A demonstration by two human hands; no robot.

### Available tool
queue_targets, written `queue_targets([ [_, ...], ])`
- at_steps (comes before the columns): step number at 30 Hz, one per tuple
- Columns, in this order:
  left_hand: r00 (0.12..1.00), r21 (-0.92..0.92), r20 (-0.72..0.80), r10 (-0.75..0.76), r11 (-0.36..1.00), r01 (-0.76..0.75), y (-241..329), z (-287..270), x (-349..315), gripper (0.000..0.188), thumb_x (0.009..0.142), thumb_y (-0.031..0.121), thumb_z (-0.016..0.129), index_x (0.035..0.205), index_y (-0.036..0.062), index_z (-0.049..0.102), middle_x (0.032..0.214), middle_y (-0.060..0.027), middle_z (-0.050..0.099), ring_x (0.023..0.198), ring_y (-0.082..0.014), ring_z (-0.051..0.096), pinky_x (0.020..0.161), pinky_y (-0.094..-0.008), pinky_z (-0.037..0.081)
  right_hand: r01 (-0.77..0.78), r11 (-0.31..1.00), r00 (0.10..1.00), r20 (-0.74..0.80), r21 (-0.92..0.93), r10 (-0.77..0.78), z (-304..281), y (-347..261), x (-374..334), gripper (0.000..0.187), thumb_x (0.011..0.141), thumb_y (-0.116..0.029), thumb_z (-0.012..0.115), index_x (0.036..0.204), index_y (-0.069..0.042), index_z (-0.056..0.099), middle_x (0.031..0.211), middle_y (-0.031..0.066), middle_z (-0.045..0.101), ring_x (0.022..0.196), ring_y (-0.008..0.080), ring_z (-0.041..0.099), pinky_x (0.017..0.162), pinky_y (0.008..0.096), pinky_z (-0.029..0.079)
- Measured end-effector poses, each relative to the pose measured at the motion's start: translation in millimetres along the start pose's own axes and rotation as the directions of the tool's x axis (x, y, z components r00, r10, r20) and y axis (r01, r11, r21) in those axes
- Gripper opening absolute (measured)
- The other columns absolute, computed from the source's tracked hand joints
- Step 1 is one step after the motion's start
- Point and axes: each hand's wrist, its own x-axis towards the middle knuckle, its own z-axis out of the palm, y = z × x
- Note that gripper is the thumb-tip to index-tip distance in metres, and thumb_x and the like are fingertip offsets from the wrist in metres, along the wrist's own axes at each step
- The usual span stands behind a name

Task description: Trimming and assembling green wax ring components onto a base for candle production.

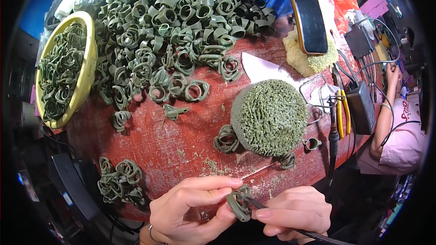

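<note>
Near the table's front edge, my left hand (193, 208) is closed, pinching a dark green ring (239, 206) between thumb and fingers. My right hand (297, 213) is closed round a thin dark tool (254, 203), its narrow tip against the ring. The tool's handle is mostly hidden by my fingers; a dark cord or shaft comes out below them. Just beyond my hands stands a round, rough-topped green block (271, 117). Beside it are a few loose rings (226, 139). To the left of my left hand lies a small heap of green rings (120, 180).
A large pile of green rings (177, 13) covers the table's far side. A yellow basket (89, 63) of green pieces stands left. At right are a phone (309, 20), yellow-handled pliers (339, 115), a black power box (362, 109) and cables. Another person's arm (386, 113) shows far right.
</note>
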Motion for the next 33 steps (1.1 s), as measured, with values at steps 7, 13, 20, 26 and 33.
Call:
queue_targets([
  [7, 0.815, 0.297, 0.549, 0.186, 0.868, -0.398, -12, -30, 19, 0.024, 0.069, -0.011, 0.056, 0.089, -0.0018, 0.046, 0.093, -0.021, 0.053, 0.083, -0.0215, 0.055, 0.07, -0.0283, 0.047, -0.049, 0.996, 0.999, -0.013, -0.076, 0.048, -2, 1, -5, 0.024, 0.066, -0.002, 0.059, 0.089, -0.002, 0.058, 0.064, 0.0061, 0.057, 0.047, 0.0153, 0.053, 0.042, 0.0237, 0.042],
  [13, 0.804, 0.346, 0.56, 0.199, 0.826, -0.445, -10, -29, 23, 0.022, 0.07, -0.007, 0.059, 0.088, -0.0027, 0.048, 0.092, -0.0192, 0.054, 0.082, -0.0207, 0.055, 0.069, -0.0275, 0.046, -0.052, 0.98, 0.996, -0.087, -0.193, 0.035, -1, 9, -8, 0.023, 0.062, -0.001, 0.063, 0.085, -0.006, 0.061, 0.064, 0.0045, 0.056, 0.048, 0.0127, 0.051, 0.043, 0.022, 0.04],
  [20, 0.849, 0.359, 0.507, 0.146, 0.86, -0.363, -9, -27, 24, 0.016, 0.073, -0.002, 0.057, 0.088, -0.0049, 0.053, 0.093, -0.017, 0.054, 0.081, -0.017, 0.054, 0.069, -0.0245, 0.044, -0.215, 0.943, 0.976, -0.085, -0.254, 0.2, 9, 7, -2, 0.025, 0.061, 0.001, 0.062, 0.085, -0.007, 0.063, 0.07, 0.0031, 0.055, 0.057, 0.0105, 0.051, 0.049, 0.0212, 0.041],
  [26, 0.833, 0.387, 0.52, 0.19, 0.817, -0.428, -7, -26, 27, 0.016, 0.072, -0.004, 0.057, 0.087, -0.0051, 0.053, 0.093, -0.0171, 0.054, 0.083, -0.0181, 0.053, 0.071, -0.0261, 0.044, -0.235, 0.93, 0.967, -0.164, -0.284, 0.194, 12, 15, -3, 0.022, 0.076, -0.013, 0.058, 0.093, 0.001, 0.057, 0.073, 0.0102, 0.058, 0.06, 0.0158, 0.056, 0.054, 0.0231, 0.046],
  [33, 0.787, 0.411, 0.568, 0.242, 0.745, -0.525, -4, -26, 23, 0.021, 0.069, -0.007, 0.059, 0.088, -0.0039, 0.05, 0.091, -0.0162, 0.055, 0.084, -0.02, 0.054, 0.072, -0.0267, 0.044, 0.008, 0.994, 1.0, -0.016, -0.107, -0.01, -5, 5, -10, 0.027, 0.083, -0.021, 0.049, 0.096, 0.002, 0.049, 0.063, 0.0127, 0.06, 0.046, 0.0166, 0.057, 0.039, 0.0239, 0.045],
])
